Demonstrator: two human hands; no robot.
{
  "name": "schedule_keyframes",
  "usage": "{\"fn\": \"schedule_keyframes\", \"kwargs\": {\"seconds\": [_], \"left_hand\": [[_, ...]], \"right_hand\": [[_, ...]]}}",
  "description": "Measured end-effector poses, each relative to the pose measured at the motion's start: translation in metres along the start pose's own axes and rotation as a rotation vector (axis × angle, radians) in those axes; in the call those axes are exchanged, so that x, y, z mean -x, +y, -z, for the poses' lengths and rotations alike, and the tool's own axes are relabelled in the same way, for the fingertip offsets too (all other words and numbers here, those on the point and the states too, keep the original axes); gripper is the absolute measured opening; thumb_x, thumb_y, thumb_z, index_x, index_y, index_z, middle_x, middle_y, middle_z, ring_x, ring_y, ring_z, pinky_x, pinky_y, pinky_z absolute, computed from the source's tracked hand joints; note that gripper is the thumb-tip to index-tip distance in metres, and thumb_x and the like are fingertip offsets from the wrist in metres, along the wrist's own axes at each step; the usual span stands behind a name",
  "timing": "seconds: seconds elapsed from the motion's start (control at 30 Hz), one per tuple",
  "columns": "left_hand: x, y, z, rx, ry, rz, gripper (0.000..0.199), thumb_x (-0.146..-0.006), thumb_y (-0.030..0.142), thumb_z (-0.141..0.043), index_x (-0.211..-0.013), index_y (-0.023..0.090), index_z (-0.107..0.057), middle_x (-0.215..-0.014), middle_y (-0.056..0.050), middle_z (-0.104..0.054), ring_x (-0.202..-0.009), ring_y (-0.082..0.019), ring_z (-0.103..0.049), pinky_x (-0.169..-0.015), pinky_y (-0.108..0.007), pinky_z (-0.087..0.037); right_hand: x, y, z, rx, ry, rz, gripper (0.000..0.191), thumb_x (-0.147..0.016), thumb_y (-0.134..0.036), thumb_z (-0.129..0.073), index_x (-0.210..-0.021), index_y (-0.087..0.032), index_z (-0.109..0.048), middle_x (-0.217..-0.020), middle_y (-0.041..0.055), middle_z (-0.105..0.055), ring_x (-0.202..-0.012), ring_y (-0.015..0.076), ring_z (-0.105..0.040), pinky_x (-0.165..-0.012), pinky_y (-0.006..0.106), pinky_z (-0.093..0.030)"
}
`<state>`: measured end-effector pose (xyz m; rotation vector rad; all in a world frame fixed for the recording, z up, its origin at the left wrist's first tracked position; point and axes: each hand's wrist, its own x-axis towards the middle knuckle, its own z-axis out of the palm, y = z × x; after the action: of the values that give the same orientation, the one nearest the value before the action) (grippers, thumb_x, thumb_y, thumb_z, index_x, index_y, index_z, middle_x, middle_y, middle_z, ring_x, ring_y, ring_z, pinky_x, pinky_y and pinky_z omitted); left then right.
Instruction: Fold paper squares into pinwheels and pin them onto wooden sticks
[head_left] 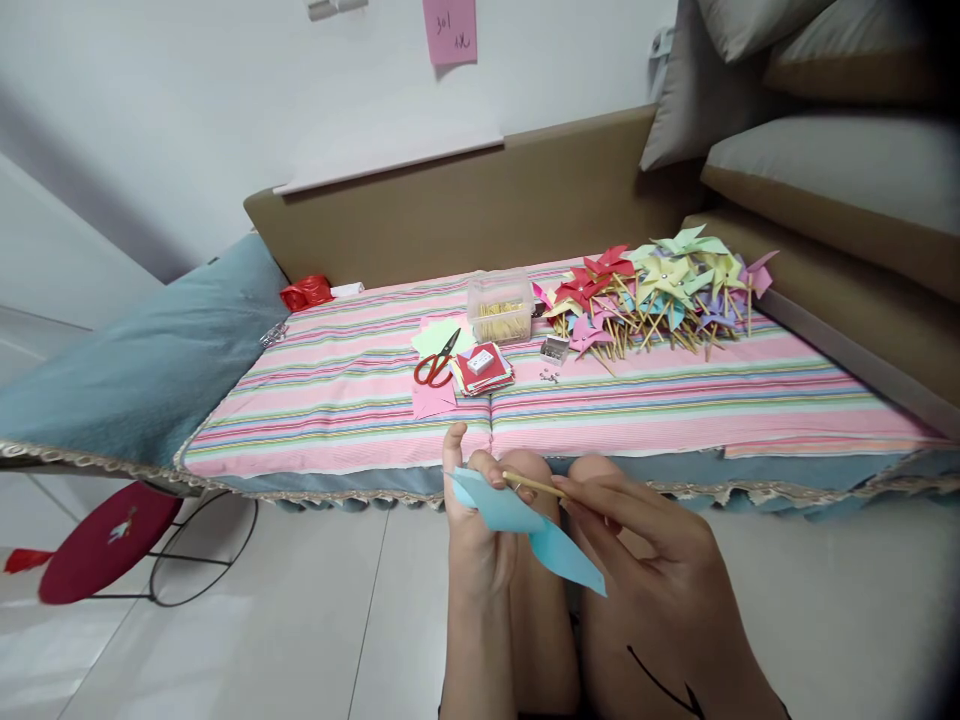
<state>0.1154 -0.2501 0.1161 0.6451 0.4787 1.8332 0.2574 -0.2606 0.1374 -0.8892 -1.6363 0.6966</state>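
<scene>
My left hand [474,540] pinches a light-blue paper pinwheel [517,515] above my knees, its blades folded out to the right. A thin wooden stick [541,487] lies against the back of the pinwheel, and a small metallic bit shows where the two meet. The stick's right end sits between the thumb and fingers of my right hand [649,550]. Whether the stick is fixed to the paper, I cannot tell. Beyond my hands, red-handled scissors [433,368] rest by a stack of coloured paper squares [491,378] with a small white box [480,362] on it.
A pile of finished pinwheels [660,285] lies at the right on the striped cloth [337,400]. A clear tub of sticks [502,310], a small open box [555,349] and loose fasteners [550,376] are mid-cloth. A red stool [112,540] stands at the left; cushions [832,170] at right.
</scene>
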Motion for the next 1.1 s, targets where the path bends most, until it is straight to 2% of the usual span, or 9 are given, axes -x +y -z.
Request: {"fn": "schedule_keyframes", "kwargs": {"seconds": [0.2, 0.5, 0.73, 0.93, 1.1], "left_hand": [[-0.001, 0.0, 0.0, 0.006, 0.006, 0.008, 0.06, -0.064, 0.02, -0.087, -0.115, 0.034, -0.059, -0.071, 0.012, -0.06, -0.057, -0.003, -0.063, -0.062, -0.015, -0.053], [-0.001, -0.002, 0.003, -0.035, 0.038, 0.02, 0.057, -0.069, 0.024, -0.085, -0.117, 0.035, -0.057, -0.07, 0.011, -0.058, -0.057, -0.003, -0.06, -0.064, -0.014, -0.052], [-0.002, -0.002, 0.005, -0.18, 0.042, -0.085, 0.062, -0.067, 0.023, -0.086, -0.118, 0.035, -0.053, -0.076, 0.01, -0.064, -0.052, -0.004, -0.06, -0.064, -0.021, -0.054], [-0.007, -0.002, -0.001, -0.181, 0.056, -0.109, 0.056, -0.064, 0.027, -0.087, -0.11, 0.037, -0.059, -0.057, 0.012, -0.061, -0.058, -0.011, -0.066, -0.064, -0.025, -0.056], [-0.009, -0.003, -0.002, -0.089, 0.091, -0.102, 0.043, -0.068, 0.034, -0.085, -0.105, 0.036, -0.062, -0.05, 0.012, -0.056, -0.056, -0.009, -0.062, -0.066, -0.025, -0.056]], "right_hand": [[0.001, 0.003, 0.0, -0.003, -0.008, -0.003, 0.034, -0.087, -0.007, -0.063, -0.11, -0.03, -0.073, -0.102, -0.0001, -0.076, -0.091, 0.0147, -0.071, -0.074, 0.024, -0.057], [0.009, 0.011, 0.0, -0.04, -0.019, -0.03, 0.043, -0.087, -0.004, -0.062, -0.116, -0.035, -0.069, -0.107, -0.0008, -0.072, -0.095, 0.0153, -0.068, -0.078, 0.027, -0.056], [0.011, 0.014, 0.004, -0.011, -0.01, -0.029, 0.047, -0.087, -0.003, -0.062, -0.119, -0.037, -0.068, -0.111, -0.0001, -0.069, -0.099, 0.0175, -0.065, -0.081, 0.031, -0.054], [0.006, 0.005, 0.003, -0.056, -0.039, 0.026, 0.042, -0.086, -0.002, -0.062, -0.114, -0.033, -0.071, -0.099, 0.0008, -0.07, -0.088, 0.0165, -0.067, -0.072, 0.029, -0.056], [0.005, 0.003, 0.003, 0.003, 0.058, 0.005, 0.037, -0.086, -0.003, -0.064, -0.109, -0.031, -0.072, -0.102, -0.0003, -0.072, -0.094, 0.0148, -0.067, -0.08, 0.027, -0.056]]}}
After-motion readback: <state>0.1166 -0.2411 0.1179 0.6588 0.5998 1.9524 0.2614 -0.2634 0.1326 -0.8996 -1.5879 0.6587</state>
